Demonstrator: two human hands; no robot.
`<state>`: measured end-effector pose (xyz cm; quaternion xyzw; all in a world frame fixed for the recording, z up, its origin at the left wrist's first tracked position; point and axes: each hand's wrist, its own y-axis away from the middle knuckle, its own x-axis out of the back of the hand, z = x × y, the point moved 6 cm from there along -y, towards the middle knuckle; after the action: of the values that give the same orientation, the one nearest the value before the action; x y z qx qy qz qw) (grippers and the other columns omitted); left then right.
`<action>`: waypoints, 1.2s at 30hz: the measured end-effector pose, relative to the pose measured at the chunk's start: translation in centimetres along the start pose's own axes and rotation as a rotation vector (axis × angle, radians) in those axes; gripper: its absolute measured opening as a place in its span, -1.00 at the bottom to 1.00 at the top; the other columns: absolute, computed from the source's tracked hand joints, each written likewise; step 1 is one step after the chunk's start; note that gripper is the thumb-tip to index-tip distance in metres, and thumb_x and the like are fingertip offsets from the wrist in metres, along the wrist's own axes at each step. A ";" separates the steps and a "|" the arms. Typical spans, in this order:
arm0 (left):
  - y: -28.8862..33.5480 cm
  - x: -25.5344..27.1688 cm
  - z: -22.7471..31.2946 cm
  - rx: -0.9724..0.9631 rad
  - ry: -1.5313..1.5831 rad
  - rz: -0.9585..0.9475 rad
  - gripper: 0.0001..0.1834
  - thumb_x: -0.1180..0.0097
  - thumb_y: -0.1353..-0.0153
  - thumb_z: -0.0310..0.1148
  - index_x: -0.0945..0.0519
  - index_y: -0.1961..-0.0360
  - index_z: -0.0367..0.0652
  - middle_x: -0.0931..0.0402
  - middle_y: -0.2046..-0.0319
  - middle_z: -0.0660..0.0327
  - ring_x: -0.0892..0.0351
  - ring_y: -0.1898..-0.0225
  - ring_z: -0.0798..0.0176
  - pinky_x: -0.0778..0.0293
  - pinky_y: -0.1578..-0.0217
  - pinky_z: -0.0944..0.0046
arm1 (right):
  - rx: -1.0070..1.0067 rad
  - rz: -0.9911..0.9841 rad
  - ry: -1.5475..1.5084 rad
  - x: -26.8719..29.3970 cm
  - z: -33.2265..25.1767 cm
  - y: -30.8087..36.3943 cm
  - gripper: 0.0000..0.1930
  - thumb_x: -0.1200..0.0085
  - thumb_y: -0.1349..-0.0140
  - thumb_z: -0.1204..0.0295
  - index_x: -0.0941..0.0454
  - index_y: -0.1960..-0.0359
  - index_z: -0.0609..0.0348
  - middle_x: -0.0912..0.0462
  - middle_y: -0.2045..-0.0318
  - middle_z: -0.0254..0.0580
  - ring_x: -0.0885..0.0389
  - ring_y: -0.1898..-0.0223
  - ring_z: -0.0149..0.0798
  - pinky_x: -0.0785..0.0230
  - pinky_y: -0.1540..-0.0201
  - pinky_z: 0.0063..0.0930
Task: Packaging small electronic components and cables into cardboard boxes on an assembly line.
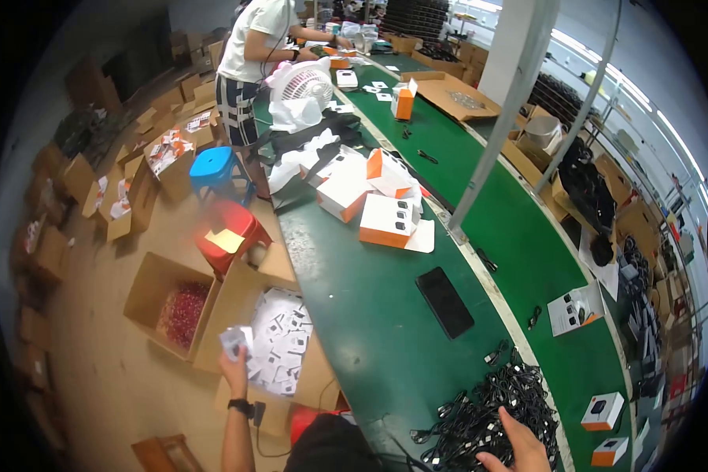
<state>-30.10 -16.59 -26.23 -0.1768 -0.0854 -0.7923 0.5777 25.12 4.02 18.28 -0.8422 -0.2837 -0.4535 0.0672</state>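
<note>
White and slightly blurred, a small flat piece is gripped in the fingers of the left hand, at the edge of the heap of white printed slips inside an open cardboard carton beside the green workbench. Thumb and fingers spread apart, the right hand is at the tangled pile of black cables on the bench's near end, though I cannot tell whether it touches them. Beyond the pile lies a black rectangular slab, with white-and-orange boxes farther along.
</note>
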 end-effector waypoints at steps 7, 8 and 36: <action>-3.5 -1.9 -14.2 0.085 -0.455 -0.224 0.04 -0.54 -0.25 -0.22 -0.21 -0.61 -0.36 -0.28 -0.55 -0.25 -0.27 -0.58 -0.17 -0.17 -0.57 0.03 | 0.040 0.193 -0.013 1.1 -0.2 1.3 -0.52 -0.48 -0.24 0.27 -0.76 -0.15 0.25 -0.78 0.01 0.18 -0.78 -0.01 0.23 -0.63 -0.11 -0.10; -4.4 -0.5 -14.5 0.172 -0.565 -0.233 0.11 -0.54 -0.25 -0.18 -0.14 -0.64 -0.35 -0.20 -0.60 -0.26 -0.18 -0.63 -0.17 -0.09 -0.61 0.04 | -0.022 0.130 -0.045 1.4 0.9 0.9 -0.40 -0.46 -0.29 0.20 -0.66 -0.31 0.21 -0.75 -0.14 0.23 -0.76 -0.10 0.27 -0.60 -0.20 -0.12; 40.4 -63.0 58.6 -0.904 0.442 -2.096 0.48 -0.86 0.29 -0.25 -0.15 -0.65 -0.22 -0.32 -0.54 -0.13 -0.28 -0.59 -0.02 -0.19 -0.58 0.02 | -0.085 0.747 0.038 4.1 19.4 -7.4 -0.67 -0.18 -0.28 0.58 -0.65 -0.08 0.17 -0.66 0.06 0.12 -0.74 0.10 0.21 -0.66 0.01 -0.04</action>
<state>35.76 46.25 1.17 -0.0675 0.2032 -0.8538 -0.4746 36.95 19.08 9.24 -0.8811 0.0636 -0.4247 0.1981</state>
